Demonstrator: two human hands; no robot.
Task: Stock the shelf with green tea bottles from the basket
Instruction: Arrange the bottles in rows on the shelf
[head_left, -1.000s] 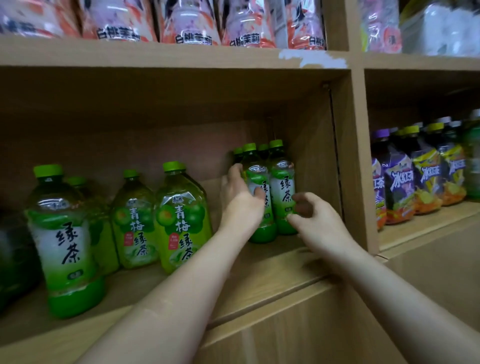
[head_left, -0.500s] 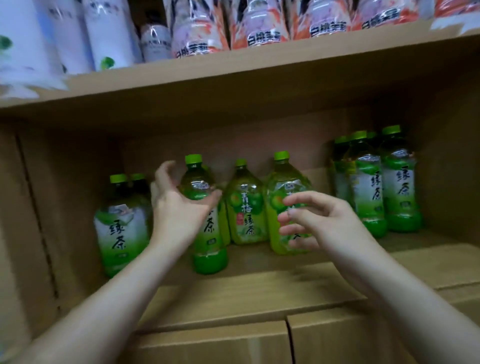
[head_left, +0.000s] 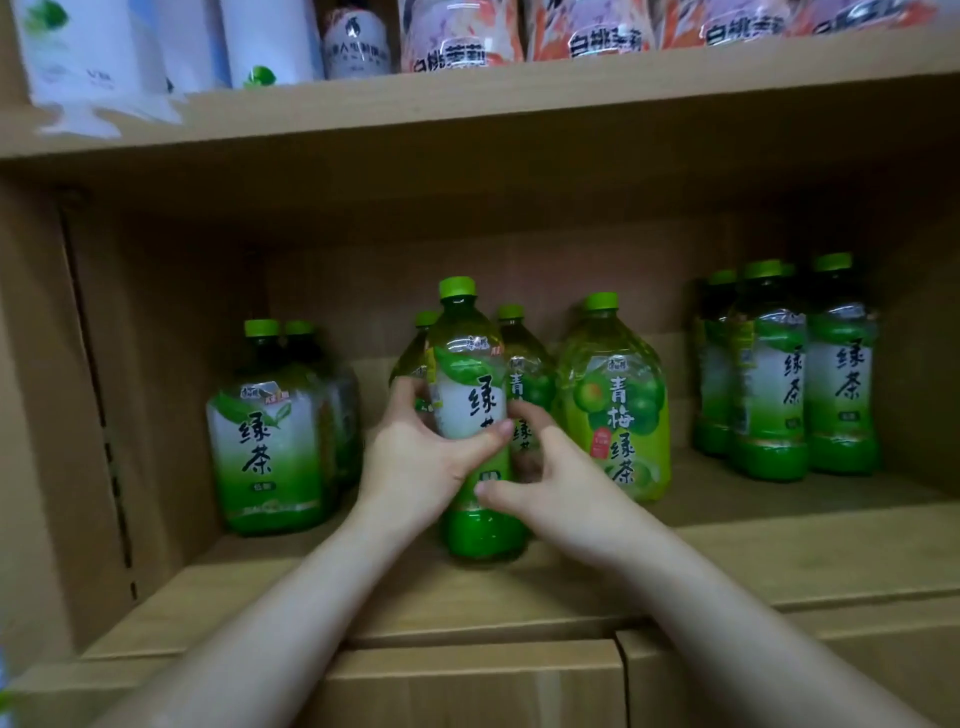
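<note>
Slim green tea bottle stands upright at the front of the shelf, with plum green tea bottles at its 3 o'clock. Left hand grips its label from 9 o'clock. Right hand, empty and apart half a second ago, now curls round it from 4 o'clock.

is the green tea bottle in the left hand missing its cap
No, the slim clear plastic green tea bottle that the left hand grips has a green screw cap on its neck.
</note>
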